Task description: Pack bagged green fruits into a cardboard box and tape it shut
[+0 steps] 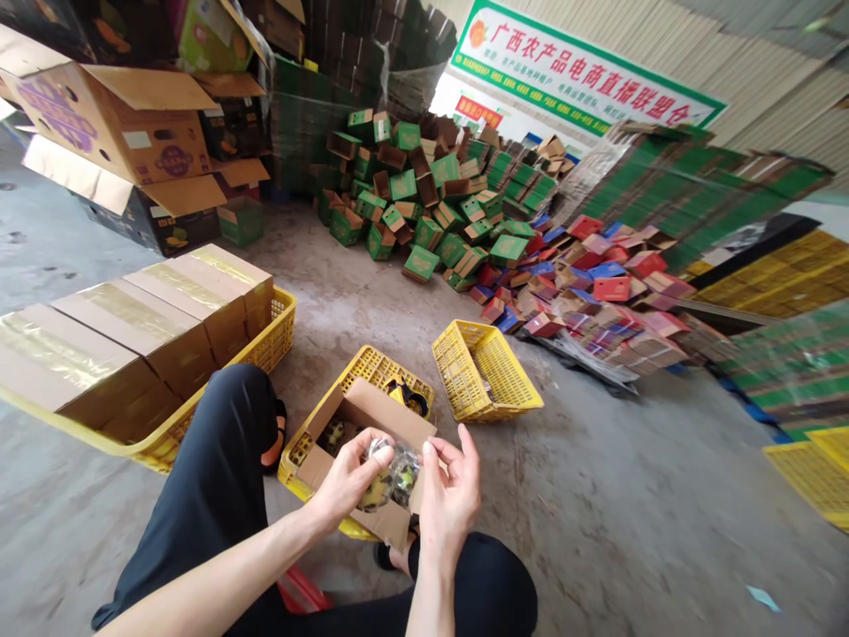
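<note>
Above an opened cardboard box (pixel 391 414), my left hand (pixel 348 473) grips a clear plastic bag (pixel 379 487) with thumb and fingers. Something yellowish and dark shows through its film. My right hand (pixel 451 482) is at the bag's right side, thumb and a curled finger pinched together, index finger raised; whether film lies in that pinch is unclear. More dark and yellow-green wrapped items (pixel 335 432) lie inside the box. The box rests on an upturned yellow crate (pixel 371 363), and a black-and-yellow tape dispenser (pixel 408 396) sits behind it.
A yellow basket (pixel 487 372) stands just beyond, to the right. At left, a long yellow crate (pixel 282 332) holds several taped cartons (pixel 192 287). Green boxes (pixel 424 226) and red-blue boxes (pixel 597 283) are heaped farther back. Open cartons (pixel 146 141) are stacked at upper left.
</note>
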Motion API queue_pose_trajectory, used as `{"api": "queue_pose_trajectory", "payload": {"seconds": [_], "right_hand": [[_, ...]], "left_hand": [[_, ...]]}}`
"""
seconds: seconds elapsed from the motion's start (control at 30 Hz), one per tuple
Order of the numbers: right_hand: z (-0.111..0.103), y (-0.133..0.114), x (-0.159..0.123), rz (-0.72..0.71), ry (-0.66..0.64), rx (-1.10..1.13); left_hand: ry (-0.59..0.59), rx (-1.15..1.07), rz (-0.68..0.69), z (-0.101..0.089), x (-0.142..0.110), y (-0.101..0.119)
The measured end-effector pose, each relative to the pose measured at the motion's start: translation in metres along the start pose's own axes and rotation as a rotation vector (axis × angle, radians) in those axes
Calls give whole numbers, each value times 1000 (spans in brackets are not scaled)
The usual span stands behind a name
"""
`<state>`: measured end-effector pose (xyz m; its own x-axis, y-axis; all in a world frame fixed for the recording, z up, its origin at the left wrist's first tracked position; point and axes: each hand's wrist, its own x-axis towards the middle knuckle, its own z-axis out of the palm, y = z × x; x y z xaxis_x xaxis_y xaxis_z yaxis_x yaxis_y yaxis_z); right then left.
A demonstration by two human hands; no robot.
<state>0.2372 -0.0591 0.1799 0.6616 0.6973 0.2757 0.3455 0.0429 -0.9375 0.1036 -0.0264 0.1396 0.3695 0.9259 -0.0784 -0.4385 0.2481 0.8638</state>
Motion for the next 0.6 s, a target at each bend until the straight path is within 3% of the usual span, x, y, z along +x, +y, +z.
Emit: {"api": "queue_pose_trajectory", "payload": {"seconds": [0.27, 0.6], "right_hand": [[-1, 7, -2, 42, -4, 28], [-2, 7, -4, 102, -29, 93]], "left_hand": [[-28, -135, -52, -2, -2, 5], [-108, -123, -41, -10, 1, 13]]}}
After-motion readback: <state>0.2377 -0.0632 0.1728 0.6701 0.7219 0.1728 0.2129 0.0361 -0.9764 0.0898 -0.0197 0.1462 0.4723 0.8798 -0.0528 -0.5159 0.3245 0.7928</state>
